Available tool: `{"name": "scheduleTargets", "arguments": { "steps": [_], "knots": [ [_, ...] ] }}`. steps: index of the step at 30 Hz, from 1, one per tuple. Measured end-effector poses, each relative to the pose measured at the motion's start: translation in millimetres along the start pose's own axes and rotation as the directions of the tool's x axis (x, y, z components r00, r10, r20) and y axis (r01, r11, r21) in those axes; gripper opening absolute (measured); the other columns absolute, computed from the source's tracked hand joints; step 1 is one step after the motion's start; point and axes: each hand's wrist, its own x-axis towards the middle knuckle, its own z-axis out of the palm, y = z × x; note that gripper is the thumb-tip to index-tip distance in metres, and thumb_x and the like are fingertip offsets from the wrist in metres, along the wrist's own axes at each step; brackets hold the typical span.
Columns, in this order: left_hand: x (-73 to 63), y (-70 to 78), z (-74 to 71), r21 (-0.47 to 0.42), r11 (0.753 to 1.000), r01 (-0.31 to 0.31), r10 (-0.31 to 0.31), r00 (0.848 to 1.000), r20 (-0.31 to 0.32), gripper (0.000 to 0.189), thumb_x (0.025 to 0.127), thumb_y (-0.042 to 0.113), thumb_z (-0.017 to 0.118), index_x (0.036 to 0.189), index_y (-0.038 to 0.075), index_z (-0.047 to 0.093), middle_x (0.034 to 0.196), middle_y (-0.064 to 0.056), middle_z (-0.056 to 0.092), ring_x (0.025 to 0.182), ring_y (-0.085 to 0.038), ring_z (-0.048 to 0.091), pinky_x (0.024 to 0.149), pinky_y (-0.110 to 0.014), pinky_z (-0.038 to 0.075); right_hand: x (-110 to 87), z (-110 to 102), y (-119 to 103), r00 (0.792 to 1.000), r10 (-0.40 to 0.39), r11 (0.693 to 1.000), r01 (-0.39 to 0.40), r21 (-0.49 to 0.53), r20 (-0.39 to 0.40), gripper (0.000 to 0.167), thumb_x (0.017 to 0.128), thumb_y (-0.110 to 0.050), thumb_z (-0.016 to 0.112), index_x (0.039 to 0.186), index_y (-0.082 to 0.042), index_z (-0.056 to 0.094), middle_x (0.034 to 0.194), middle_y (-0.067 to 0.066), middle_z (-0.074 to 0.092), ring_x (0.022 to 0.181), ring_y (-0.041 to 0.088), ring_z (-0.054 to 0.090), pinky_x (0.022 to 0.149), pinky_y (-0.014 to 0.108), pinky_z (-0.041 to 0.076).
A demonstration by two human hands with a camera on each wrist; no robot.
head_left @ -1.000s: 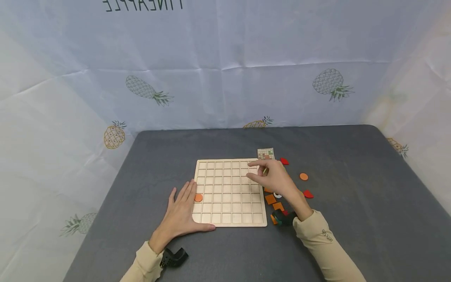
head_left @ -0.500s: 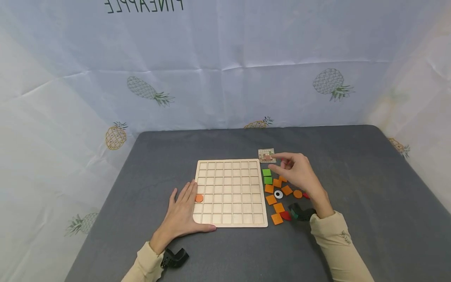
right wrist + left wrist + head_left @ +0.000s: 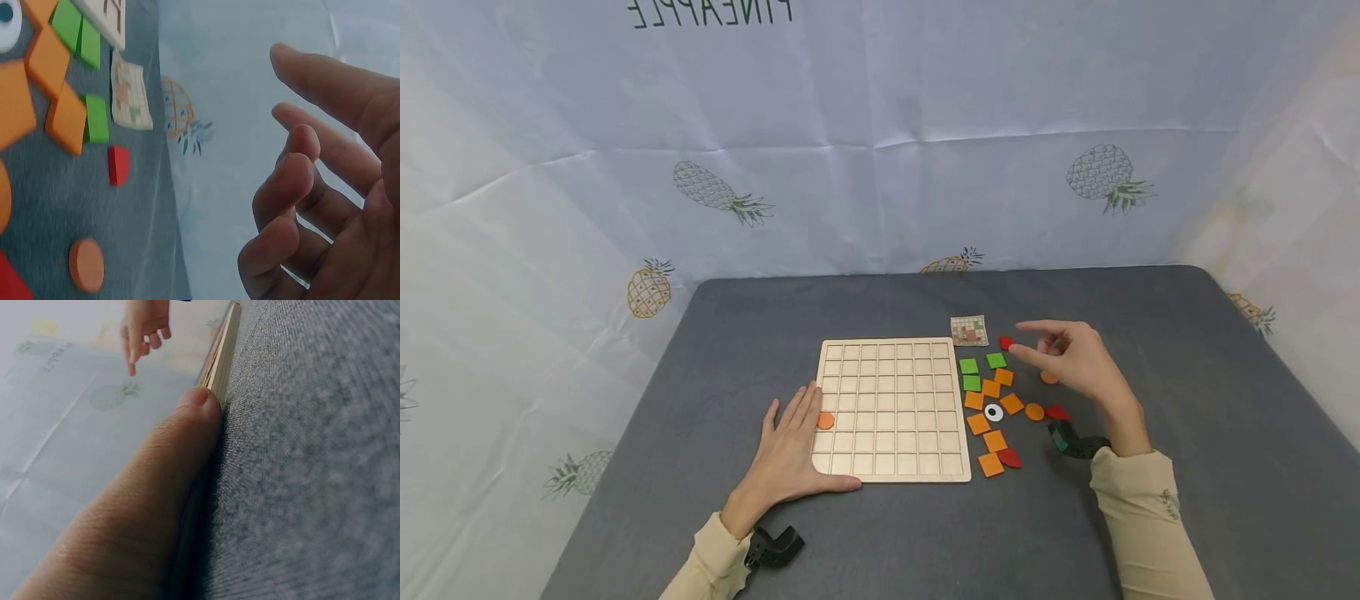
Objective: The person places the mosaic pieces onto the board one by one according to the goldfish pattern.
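Note:
A pale wooden grid board [image 3: 891, 408] lies on the dark table, with one orange disc [image 3: 825, 421] at its left side. My left hand [image 3: 786, 454] is spread at the board's lower left corner, fingers straight along the left edge. Its thumb [image 3: 194, 425] lies along the front edge in the left wrist view. Right of the board, my right hand [image 3: 1075, 354] hovers with thumb and index finger apart and nothing between them. Near its fingertips are a red piece [image 3: 1006, 342] and a green tile [image 3: 996, 360]. An orange-brown disc [image 3: 86, 265] is partly hidden under it in the head view.
Several orange square tiles [image 3: 991, 464], a white ring piece [image 3: 993, 412] with a dark centre and more red pieces [image 3: 1010, 457] lie scattered right of the board. A small printed pattern card [image 3: 969, 331] sits by its far right corner. A pineapple-print cloth [image 3: 880, 200] hangs behind.
My right hand has moved right, from over the board's right side to past the loose pieces, uncovering the card and tiles. The left hand stays at the board's edge.

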Motion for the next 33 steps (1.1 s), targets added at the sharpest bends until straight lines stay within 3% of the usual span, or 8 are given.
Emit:
{"name": "scheduleTargets", "arguments": {
  "steps": [6,12,19,26,33],
  "knots": [
    [-0.1,0.5,-0.4,-0.001,1.0,0.001,-0.001,1.0,-0.002,0.148,0.066,0.085,0.08,0.171,-0.003,0.024,0.18,-0.022,0.026,0.167,-0.043,0.029,0.128,-0.076,0.018,-0.4,-10,24,0.999,-0.012,0.999,0.014,-0.04,0.034,0.042,0.099,-0.014,0.08,0.135,0.006,0.072,0.077,0.007,0.061,0.057,0.011,0.049,0.055,0.027,0.038],
    [0.3,0.8,-1.2,0.003,1.0,0.006,-0.006,1.0,0.007,0.148,0.066,0.086,0.079,0.171,-0.003,0.023,0.18,-0.021,0.024,0.167,-0.043,0.028,0.128,-0.076,0.018,-0.4,-17,42,0.991,0.01,0.999,-0.003,-0.054,0.133,0.042,0.098,-0.015,0.081,0.134,0.006,0.073,0.085,0.006,0.064,0.063,0.015,0.063,0.06,0.025,0.043],
    [0.5,1.1,-1.9,0.001,1.0,0.007,-0.007,1.0,0.011,0.149,0.066,0.086,0.079,0.171,-0.003,0.023,0.18,-0.021,0.024,0.167,-0.043,0.028,0.128,-0.076,0.018,0.0,-19,57,0.977,0.105,0.99,-0.085,-0.109,0.185,0.045,0.098,-0.02,0.082,0.133,0.007,0.072,0.091,0.003,0.06,0.065,0.008,0.049,0.062,0.026,0.038],
    [-0.2,0.1,1.0,-0.003,1.0,0.003,-0.003,1.0,0.008,0.149,0.067,0.087,0.079,0.171,-0.003,0.022,0.18,-0.022,0.023,0.168,-0.043,0.027,0.128,-0.076,0.017,0.2,-14,67,0.961,0.177,0.981,-0.154,-0.121,0.213,0.048,0.096,-0.023,0.084,0.132,0.007,0.073,0.09,0.002,0.059,0.075,0.014,0.051,0.067,0.03,0.037],
    [-0.7,-0.4,1.7,0.009,1.0,0.001,-0.001,1.0,0.001,0.148,0.067,0.086,0.079,0.171,-0.003,0.023,0.18,-0.022,0.024,0.168,-0.042,0.028,0.128,-0.076,0.018,1.0,-10,71,0.96,0.184,0.977,-0.155,-0.146,0.212,0.045,0.094,-0.021,0.085,0.128,0.007,0.074,0.089,0.002,0.058,0.074,0.014,0.048,0.066,0.03,0.035]
  ]
}}
